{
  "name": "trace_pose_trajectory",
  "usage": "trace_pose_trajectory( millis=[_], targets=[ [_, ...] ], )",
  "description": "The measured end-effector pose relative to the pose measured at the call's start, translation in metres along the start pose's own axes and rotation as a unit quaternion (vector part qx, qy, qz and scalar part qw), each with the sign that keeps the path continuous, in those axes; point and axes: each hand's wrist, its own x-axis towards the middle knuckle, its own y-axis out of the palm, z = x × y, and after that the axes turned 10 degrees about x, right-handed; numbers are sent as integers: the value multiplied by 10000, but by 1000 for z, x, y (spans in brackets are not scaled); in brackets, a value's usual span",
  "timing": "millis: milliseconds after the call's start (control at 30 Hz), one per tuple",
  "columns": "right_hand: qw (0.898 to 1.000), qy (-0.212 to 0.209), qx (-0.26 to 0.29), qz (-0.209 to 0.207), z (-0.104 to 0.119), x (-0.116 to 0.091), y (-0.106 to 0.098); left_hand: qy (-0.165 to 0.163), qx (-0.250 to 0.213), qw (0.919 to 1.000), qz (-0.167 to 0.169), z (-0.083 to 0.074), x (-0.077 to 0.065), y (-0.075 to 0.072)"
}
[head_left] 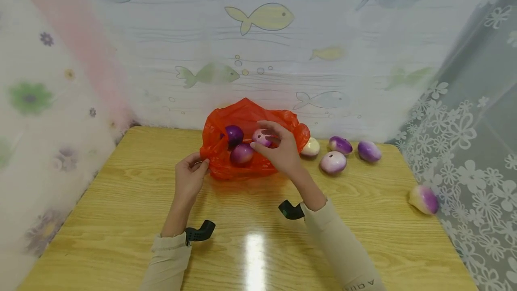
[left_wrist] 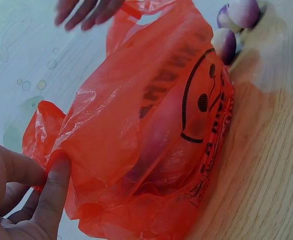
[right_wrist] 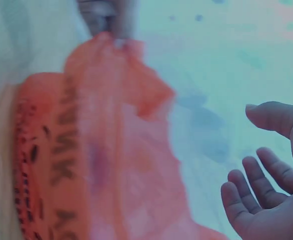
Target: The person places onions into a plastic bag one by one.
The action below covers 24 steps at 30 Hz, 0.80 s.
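My left hand [head_left: 189,178] pinches the left edge of a red plastic bag [head_left: 220,167] between thumb and fingers. In the left wrist view the bag [left_wrist: 106,120] shows black print and a smiling face. Inside the bag's mouth sit a dark purple onion [head_left: 234,135], a lighter purple onion [head_left: 241,154] and a pinkish-white onion [head_left: 260,137]. Over the bag's opening my right hand [head_left: 282,149] hovers, fingers apart and loosely bent. The right wrist view shows that hand [right_wrist: 271,195] holding nothing, apart from the bag [right_wrist: 106,165].
Right of the bag lie several glossy onions, among them a whitish one [head_left: 333,162] and a purple one [head_left: 369,151]. Another onion [head_left: 424,199] lies at the wooden table's [head_left: 133,219] right edge. A fish-patterned curtain [head_left: 258,57] hangs behind.
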Motion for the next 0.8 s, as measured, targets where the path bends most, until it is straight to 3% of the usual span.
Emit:
trace_pose_trajectory(
  millis=[300, 400, 567, 800],
  targets=[
    [9926, -192, 610, -1030, 17, -19, -60, -59, 62, 10000, 3, 0, 0, -1],
    [9862, -197, 672, -1498, 13, -27, -82, -81, 51, 10000, -24, 1, 0, -1],
    [9741, -37, 300, -2241, -5, -44, -118, -89, 29, 10000, -34, 1, 1, -1],
    [9604, 181, 161, -2775, -26, -80, -172, -97, -16, 9999, -53, 1, 1, 1]
  ],
)
